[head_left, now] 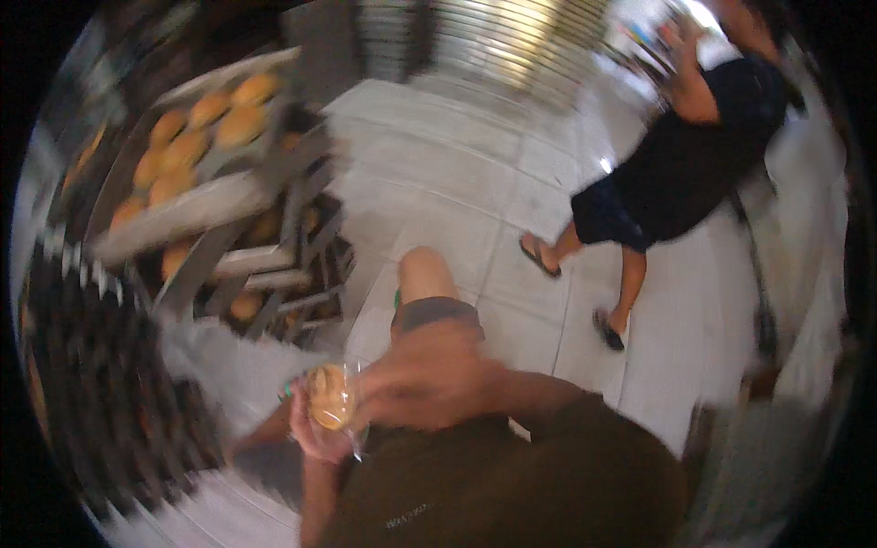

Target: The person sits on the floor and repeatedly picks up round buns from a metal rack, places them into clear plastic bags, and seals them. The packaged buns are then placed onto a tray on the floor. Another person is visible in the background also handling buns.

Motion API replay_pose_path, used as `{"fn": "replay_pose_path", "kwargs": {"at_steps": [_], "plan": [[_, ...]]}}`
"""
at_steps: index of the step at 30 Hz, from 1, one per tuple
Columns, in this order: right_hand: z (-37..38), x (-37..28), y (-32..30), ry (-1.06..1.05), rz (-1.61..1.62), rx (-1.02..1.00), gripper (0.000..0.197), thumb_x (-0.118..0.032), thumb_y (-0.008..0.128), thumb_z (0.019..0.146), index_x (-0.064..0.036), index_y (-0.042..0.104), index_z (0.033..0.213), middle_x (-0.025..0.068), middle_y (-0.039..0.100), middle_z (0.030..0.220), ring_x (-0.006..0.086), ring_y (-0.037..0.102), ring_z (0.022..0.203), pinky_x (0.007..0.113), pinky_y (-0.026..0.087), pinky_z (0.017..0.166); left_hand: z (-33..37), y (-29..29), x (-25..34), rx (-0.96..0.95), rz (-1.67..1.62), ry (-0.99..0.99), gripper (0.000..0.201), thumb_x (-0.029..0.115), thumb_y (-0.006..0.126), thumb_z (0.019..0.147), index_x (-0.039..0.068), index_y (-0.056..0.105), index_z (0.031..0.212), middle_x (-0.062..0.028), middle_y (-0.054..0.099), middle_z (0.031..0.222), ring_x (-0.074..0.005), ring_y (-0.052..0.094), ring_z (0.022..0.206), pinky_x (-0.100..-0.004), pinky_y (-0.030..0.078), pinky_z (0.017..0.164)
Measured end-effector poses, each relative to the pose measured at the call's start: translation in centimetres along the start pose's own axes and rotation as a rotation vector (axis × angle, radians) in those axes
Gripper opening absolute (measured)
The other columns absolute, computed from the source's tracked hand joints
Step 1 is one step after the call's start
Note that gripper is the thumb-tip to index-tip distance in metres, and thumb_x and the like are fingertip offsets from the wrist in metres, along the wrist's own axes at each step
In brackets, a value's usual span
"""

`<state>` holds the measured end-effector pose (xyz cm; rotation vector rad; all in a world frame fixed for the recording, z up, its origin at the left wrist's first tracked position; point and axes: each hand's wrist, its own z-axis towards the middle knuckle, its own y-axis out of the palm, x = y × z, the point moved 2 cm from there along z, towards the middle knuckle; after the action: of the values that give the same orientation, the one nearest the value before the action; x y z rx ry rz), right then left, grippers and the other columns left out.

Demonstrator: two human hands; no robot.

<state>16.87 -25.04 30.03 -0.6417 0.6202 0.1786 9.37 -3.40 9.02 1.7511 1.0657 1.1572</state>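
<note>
A person on foot, seen from the head camera, cradles a round bun (331, 399) in a clear bag (358, 437), held low before the body. The left hand (315, 440) has its fingers curled around it; the right hand (434, 379) blurs beside the bag, its grasp impossible to tell. Bagging appears done for this bun; whether the bag is closed cannot be made out, so closing it may be left. Loose buns (187, 151) fill a tray (183, 219) at left, apparently unbagged. A co-worker (694, 155) stands at right.
</note>
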Motion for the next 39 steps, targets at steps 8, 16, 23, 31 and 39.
{"fn": "replay_pose_path", "kwargs": {"at_steps": [8, 16, 23, 31, 39], "plan": [[8.0, -5.1, -12.3, -0.180, -0.618, -0.105, 0.023, -0.027, 0.064, 0.094, -0.0083, 0.071, 0.104, 0.0084, 0.070, 0.090, 0.0292, 0.069, 0.083, 0.040, 0.055, 0.067, -0.9, -2.7, 2.0, -0.179, -0.009, -0.207, 0.063, 0.049, 0.057, 0.097, 0.011, 0.047, 0.146, -0.0155, 0.053, 0.146, -0.0378, 0.054, 0.132, -0.0559, 0.052, 0.098], [15.5, -8.1, -9.7, -0.459, -0.796, -0.502, 0.017, -0.022, 0.065, 0.093, -0.0074, 0.071, 0.100, 0.0081, 0.071, 0.089, 0.0264, 0.069, 0.082, 0.038, 0.055, 0.068, -2.3, -3.7, -1.7, -0.167, -0.195, -0.188, 0.066, 0.051, 0.056, 0.097, 0.010, 0.047, 0.147, -0.0160, 0.053, 0.146, -0.0367, 0.054, 0.133, -0.0585, 0.054, 0.095], [17.7, -8.7, -8.4, -0.563, -0.858, -0.711, 0.013, -0.017, 0.065, 0.092, -0.0067, 0.071, 0.097, 0.0078, 0.071, 0.088, 0.0240, 0.068, 0.082, 0.037, 0.054, 0.069, -1.0, -4.3, -1.5, -0.305, -0.469, -0.264, 0.074, 0.061, 0.045, 0.099, 0.010, 0.039, 0.153, -0.0192, 0.043, 0.154, -0.0401, 0.045, 0.141, -0.0623, 0.050, 0.101], [16.9, -5.3, -7.0, -0.625, -0.784, -0.596, 0.008, -0.012, 0.066, 0.092, -0.0058, 0.072, 0.092, 0.0075, 0.072, 0.087, 0.0212, 0.068, 0.081, 0.036, 0.054, 0.070, 0.2, -4.8, -1.7, -0.237, -0.508, -0.182, 0.064, 0.055, 0.039, 0.103, 0.014, 0.044, 0.151, -0.0155, 0.045, 0.155, -0.0365, 0.045, 0.141, -0.0675, 0.041, 0.107], [2.0, 1.1, -0.6, -0.119, -0.220, 0.344, 0.006, -0.006, 0.067, 0.091, -0.0050, 0.072, 0.088, 0.0072, 0.072, 0.086, 0.0184, 0.067, 0.080, 0.035, 0.054, 0.071, -0.6, -1.7, -0.5, -0.314, -0.413, -0.118, 0.079, 0.071, 0.034, 0.098, 0.015, 0.041, 0.152, -0.0163, 0.046, 0.153, -0.0400, 0.045, 0.139, -0.0671, 0.037, 0.109]]}}
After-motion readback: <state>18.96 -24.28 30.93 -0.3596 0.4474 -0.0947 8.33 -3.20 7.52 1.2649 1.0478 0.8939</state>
